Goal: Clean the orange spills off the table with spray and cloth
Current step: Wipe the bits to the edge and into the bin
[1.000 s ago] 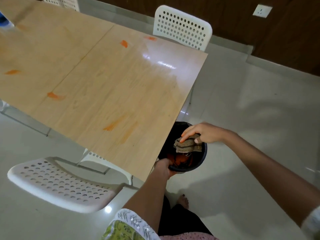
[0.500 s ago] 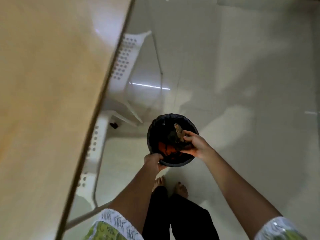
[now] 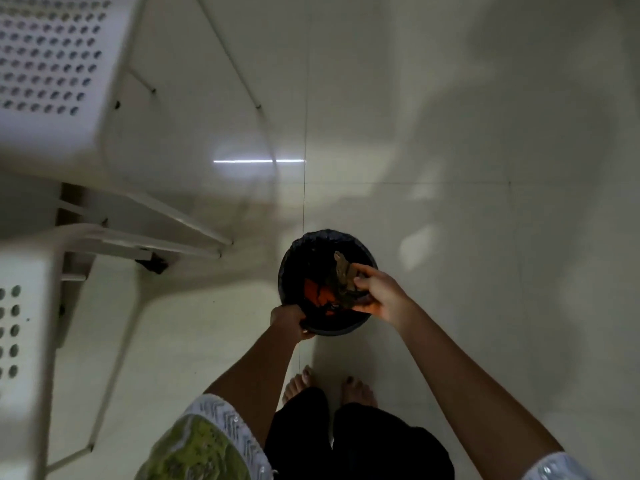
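Observation:
A round black bin [image 3: 294,251] lined with a dark bag is held above the white floor. My left hand [image 3: 289,320] grips its near rim. My right hand [image 3: 377,294] pinches a crumpled brown cloth [image 3: 344,275] over the bin's mouth. Orange residue [image 3: 317,294] lies inside the bin. The table, its spills and the spray bottle are out of view.
A white perforated chair [image 3: 52,64] fills the upper left, with its thin metal legs [image 3: 239,71] running across the floor. Another perforated white seat [image 3: 17,323] is at the left edge. My bare feet [image 3: 325,389] stand on the tiled floor just below the bin.
The view has tilted from the table down to the floor. The bin stays held by my left hand, and my right hand has kept the cloth inside the bin's mouth.

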